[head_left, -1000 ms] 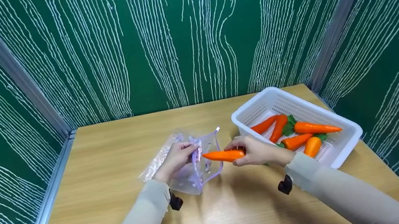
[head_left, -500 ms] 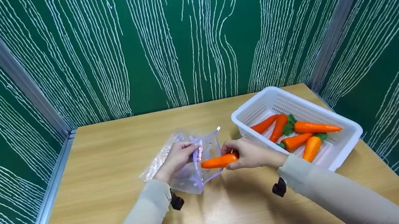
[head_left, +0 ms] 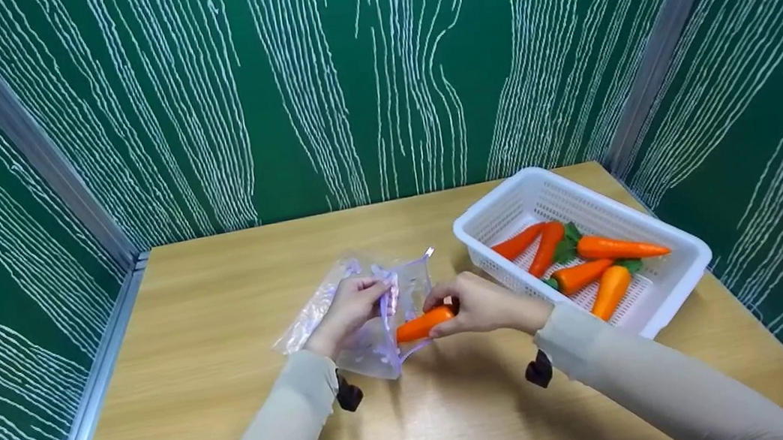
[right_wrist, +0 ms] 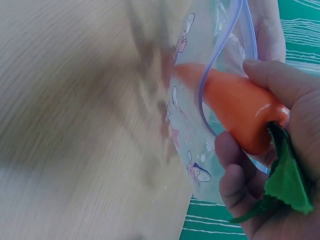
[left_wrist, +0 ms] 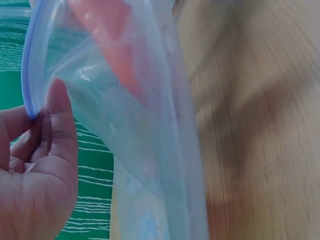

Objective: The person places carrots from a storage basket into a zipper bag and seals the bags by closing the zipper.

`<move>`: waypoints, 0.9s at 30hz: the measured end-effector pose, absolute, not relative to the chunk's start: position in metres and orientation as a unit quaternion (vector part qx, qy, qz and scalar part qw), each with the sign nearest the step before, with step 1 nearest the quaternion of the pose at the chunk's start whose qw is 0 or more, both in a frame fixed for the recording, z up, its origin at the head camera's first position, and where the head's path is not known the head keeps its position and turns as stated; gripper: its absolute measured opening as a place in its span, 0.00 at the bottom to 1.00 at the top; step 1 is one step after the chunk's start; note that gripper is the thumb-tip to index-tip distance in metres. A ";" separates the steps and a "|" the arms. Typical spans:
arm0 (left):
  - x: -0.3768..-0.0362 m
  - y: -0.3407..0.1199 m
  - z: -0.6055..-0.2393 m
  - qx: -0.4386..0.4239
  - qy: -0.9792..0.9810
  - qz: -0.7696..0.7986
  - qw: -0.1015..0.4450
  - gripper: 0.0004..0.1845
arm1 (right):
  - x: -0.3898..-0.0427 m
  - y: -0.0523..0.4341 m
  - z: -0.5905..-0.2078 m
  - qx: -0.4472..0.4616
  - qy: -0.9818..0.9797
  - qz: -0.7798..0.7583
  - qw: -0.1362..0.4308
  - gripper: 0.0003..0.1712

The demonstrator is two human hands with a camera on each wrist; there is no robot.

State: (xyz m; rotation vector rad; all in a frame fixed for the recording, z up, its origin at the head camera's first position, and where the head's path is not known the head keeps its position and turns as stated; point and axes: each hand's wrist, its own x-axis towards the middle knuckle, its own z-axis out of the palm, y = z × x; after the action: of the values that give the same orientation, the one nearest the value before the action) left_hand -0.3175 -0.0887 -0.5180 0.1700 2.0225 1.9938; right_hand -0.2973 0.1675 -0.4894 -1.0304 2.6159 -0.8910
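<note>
The orange carrot (head_left: 420, 325) has slid deeper into the clear, purple-rimmed plastic bag (head_left: 368, 355) since the earlier frame. Fingers of the right hand (head_left: 482, 304) pinch its thick, leafy end; those of the left hand (head_left: 351, 307) pinch the bag's lip. Smooth and tapering, the carrot points its tip leftward inside, long axis slanting. On the wood-grained worktop (head_left: 221, 303), a perforated white basket (head_left: 675, 277) holds other carrots (head_left: 622, 248).
</note>
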 end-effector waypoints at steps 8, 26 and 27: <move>-0.317 -0.089 -0.518 0.057 0.714 0.682 0.148 0.17 | -0.296 0.158 -0.491 -0.360 0.875 -0.313 0.088 0.21; -0.318 -0.086 -0.519 0.049 0.702 0.696 0.141 0.14 | -0.295 0.153 -0.494 -0.349 0.859 -0.362 0.096 0.20; -0.317 -0.086 -0.520 0.050 0.703 0.696 0.140 0.14 | -0.295 0.153 -0.494 -0.350 0.858 -0.362 0.096 0.20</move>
State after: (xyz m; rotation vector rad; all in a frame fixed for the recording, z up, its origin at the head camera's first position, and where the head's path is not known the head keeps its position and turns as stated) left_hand -0.3175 -0.0857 -0.5195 0.1453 2.0298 2.0109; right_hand -0.2953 0.1529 -0.4943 -1.0372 2.5431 -1.0734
